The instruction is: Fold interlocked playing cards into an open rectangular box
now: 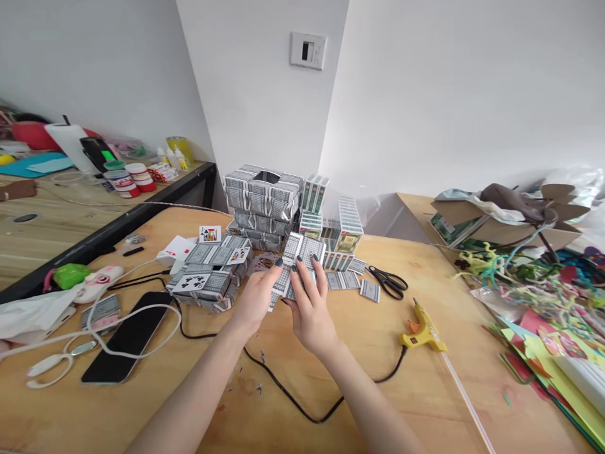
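Observation:
Patterned playing cards (299,247), joined or overlapping in a small panel, are held between both hands at the middle of the table. My left hand (259,293) grips the panel's left edge, thumb on top. Across its face lie the bent fingers of my right hand (312,306), pressed on the cards. Behind them stands a stacked structure covered in cards (265,198). To the left is a lower card-covered box (212,274) with a few face-up cards on it. Green card packs (348,226) stand in rows behind and to the right.
Black scissors (391,282) and a yellow glue gun (425,331) with its cable lie right. A black phone (127,337), white cable and white-handled scissors (54,366) lie left. Colored paper (562,372), yarn and an open carton (515,217) fill the right side.

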Motion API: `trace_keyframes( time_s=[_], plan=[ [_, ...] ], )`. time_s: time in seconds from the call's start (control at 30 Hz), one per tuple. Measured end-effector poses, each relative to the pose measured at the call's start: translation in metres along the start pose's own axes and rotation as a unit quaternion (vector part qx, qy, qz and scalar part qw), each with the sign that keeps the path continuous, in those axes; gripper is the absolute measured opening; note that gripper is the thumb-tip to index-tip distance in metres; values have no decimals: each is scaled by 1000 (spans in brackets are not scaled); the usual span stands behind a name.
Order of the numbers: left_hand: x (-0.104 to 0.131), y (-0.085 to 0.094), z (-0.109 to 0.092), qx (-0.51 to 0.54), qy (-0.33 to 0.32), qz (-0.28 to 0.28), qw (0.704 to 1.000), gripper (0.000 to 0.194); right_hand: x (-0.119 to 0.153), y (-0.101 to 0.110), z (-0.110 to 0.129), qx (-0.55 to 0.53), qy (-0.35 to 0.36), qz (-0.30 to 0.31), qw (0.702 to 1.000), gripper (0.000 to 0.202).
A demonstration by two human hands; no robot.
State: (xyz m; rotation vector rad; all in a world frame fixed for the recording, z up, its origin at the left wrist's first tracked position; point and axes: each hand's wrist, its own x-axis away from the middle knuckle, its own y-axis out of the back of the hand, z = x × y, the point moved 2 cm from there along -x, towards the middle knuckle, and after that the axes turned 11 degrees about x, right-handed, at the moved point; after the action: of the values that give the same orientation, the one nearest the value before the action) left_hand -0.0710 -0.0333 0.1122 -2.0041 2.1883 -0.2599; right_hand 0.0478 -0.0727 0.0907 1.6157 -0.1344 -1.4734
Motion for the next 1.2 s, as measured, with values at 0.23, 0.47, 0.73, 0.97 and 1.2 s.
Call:
trace_keyframes(
  time_s=[0.23,0.47,0.73,0.97,1.2],
  plan=[
    [5,-3,-1,-58,-8,-28,998,38,0,-1,4,-6,-18,-12,1000,57],
    [8,-3,-2,-25,10,1,1000,38,-2,6,5,-18,-17,5,1000,58],
    [-1,3,-5,83,52,64,993,32,-1,10,-6,-97,-7,22,995,50],
    [4,-5,-2,-28,-29,2,999,29,4,1,-1,-91,-23,-10,996,46],
    [11,-8,-10,-106,-36,45,993,32,1,27,-4,-151,-54,28,987,32]
  ],
)
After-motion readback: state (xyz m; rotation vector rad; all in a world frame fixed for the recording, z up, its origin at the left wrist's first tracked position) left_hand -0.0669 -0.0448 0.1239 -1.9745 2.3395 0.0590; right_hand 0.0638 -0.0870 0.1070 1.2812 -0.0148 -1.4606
